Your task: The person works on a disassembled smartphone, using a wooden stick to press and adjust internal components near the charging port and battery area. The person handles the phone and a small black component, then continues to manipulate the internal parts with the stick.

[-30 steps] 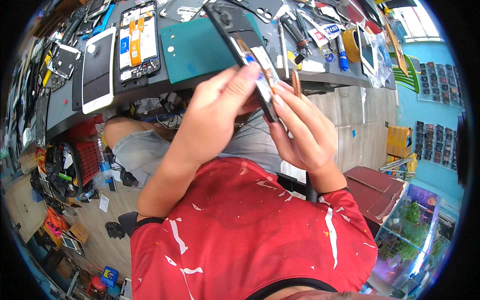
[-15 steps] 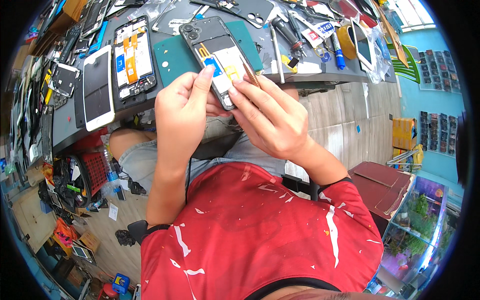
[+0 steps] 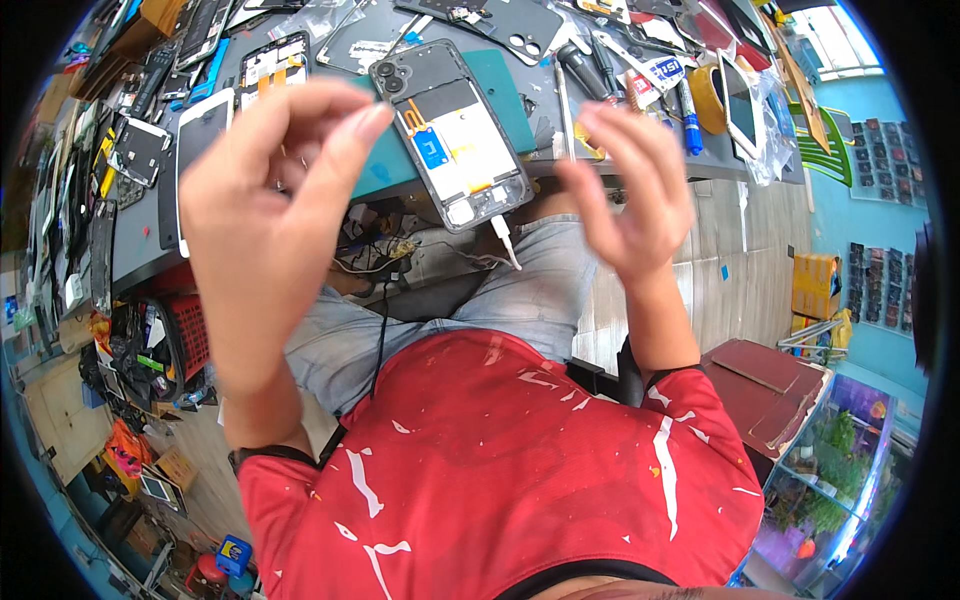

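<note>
Head view: opened phone (image 3: 465, 150) between two raised hands.
The phone lies over the green mat (image 3: 512, 95), its lower end past the edge of the worktop (image 3: 150, 215), a white cable (image 3: 503, 238) at that end; left hand (image 3: 262, 210) and right hand (image 3: 642, 195), blurred, are apart from it, fingers parted, released.

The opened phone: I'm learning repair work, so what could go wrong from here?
The phone seems to overhang the table, and neither the left hand nor the right hand holds it, so a bump might tip it. The white cable at its lower end could snag and pull it. Its uncovered insides might get scratched.
</note>
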A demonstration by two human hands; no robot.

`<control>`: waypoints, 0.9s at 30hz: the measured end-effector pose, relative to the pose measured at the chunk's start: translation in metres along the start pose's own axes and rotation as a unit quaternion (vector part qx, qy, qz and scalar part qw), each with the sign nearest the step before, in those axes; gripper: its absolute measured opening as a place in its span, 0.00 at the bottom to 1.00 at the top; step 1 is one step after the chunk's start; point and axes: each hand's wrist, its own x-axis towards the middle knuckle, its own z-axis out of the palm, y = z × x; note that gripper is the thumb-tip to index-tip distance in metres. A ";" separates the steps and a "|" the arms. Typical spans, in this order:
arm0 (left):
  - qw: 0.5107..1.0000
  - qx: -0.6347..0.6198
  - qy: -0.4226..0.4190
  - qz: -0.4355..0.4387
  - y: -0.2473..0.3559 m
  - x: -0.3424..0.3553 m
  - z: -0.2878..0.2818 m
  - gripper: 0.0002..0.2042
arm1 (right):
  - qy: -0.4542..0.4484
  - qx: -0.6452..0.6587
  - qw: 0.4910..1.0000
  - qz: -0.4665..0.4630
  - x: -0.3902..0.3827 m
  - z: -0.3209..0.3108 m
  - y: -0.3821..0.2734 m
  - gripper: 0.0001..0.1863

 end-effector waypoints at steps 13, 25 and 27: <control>0.945 0.175 -0.228 0.159 -0.037 0.173 0.056 0.15 | 0.096 -0.008 0.992 0.084 -0.014 0.021 0.079 0.14; 0.945 0.178 -0.260 0.087 -0.064 0.188 0.084 0.17 | 0.087 -0.014 0.992 0.086 -0.015 0.025 0.079 0.13; 0.948 0.179 -0.249 0.078 -0.070 0.190 0.087 0.16 | 0.085 -0.015 0.993 0.084 -0.015 0.026 0.079 0.13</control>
